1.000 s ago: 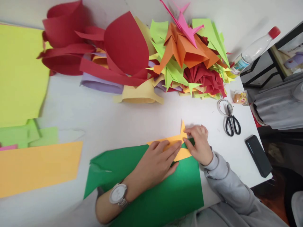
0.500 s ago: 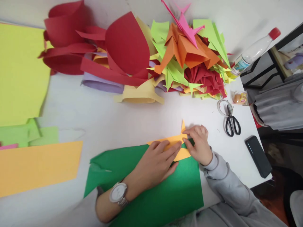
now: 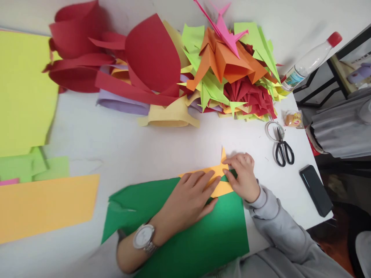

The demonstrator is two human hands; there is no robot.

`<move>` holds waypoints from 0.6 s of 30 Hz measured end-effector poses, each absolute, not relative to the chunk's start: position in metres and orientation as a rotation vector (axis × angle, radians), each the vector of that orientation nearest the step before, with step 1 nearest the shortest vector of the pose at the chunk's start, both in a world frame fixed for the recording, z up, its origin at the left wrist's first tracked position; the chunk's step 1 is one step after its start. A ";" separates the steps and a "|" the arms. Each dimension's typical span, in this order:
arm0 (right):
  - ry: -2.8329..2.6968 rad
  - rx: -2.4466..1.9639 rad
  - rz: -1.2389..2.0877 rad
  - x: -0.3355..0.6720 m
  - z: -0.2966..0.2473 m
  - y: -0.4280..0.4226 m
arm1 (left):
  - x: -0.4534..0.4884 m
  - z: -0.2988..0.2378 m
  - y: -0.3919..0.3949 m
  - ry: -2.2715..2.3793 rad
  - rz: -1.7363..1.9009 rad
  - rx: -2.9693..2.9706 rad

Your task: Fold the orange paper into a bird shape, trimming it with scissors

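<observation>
A folded orange-yellow paper (image 3: 223, 188) lies over the upper right part of a green paper sheet (image 3: 226, 227). One narrow point of it sticks up at the top. My left hand (image 3: 193, 193), with a watch (image 3: 144, 236) at the wrist, rests flat on the folded paper, fingers stretched out and pressing it down; they cover part of it. My right hand (image 3: 242, 175) pinches the right end of the paper between thumb and forefinger, just under the upright point.
Folded colourful paper pieces (image 3: 228, 63) and curled red paper (image 3: 153, 58) pile along the wall. Scissors (image 3: 284, 150), a tape roll (image 3: 271, 131), a wrapped snack (image 3: 293, 119), a black phone-like object (image 3: 315, 190) and a bottle (image 3: 311, 61) sit rightward. Yellow sheets (image 3: 26, 92) lie left.
The fingers of my left hand have slid slightly left and down on the folded paper, showing more of it. My right hand keeps its pinch almost in place. The view has shifted slightly.
</observation>
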State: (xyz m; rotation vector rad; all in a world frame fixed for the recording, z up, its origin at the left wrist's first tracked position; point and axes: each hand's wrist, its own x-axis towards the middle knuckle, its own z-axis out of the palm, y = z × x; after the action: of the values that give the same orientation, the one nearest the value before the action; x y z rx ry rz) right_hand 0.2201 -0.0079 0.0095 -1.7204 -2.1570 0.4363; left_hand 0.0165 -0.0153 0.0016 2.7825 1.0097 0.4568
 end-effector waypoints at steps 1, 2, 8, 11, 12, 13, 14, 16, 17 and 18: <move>-2.157 -1.721 0.434 0.220 0.010 -0.008 | 0.016 0.001 -0.015 1.006 0.445 2.793; -2.157 -1.724 0.431 0.219 0.010 -0.008 | 0.016 0.000 -0.015 1.000 0.431 2.807; -2.153 -1.736 0.422 0.218 0.010 -0.010 | 0.019 0.003 -0.015 0.939 0.338 2.887; -2.157 -1.734 0.473 0.218 0.011 -0.010 | 0.020 0.005 -0.015 0.947 0.295 2.903; -2.154 -1.737 0.489 0.218 0.011 -0.010 | 0.020 0.005 -0.015 0.948 0.283 2.904; -2.150 -1.742 0.501 0.218 0.012 -0.011 | 0.020 0.005 -0.015 0.950 0.275 2.903; -2.144 -1.748 0.508 0.218 0.013 -0.011 | 0.021 0.005 -0.015 0.951 0.274 2.901; -2.138 -1.750 0.518 0.218 0.015 -0.011 | 0.021 0.005 -0.015 0.950 0.294 2.901; -2.136 -1.747 0.524 0.217 0.016 -0.011 | 0.021 0.005 -0.014 0.950 0.311 2.902; -2.133 -1.747 0.531 0.217 0.016 -0.011 | 0.020 0.005 -0.014 0.948 0.325 2.904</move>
State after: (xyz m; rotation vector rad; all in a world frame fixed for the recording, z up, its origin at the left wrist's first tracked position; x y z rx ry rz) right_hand 0.2166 -0.0111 0.0161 -1.7465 -2.1326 0.5310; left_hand 0.0204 -0.0143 0.0050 2.9036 0.9480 0.3247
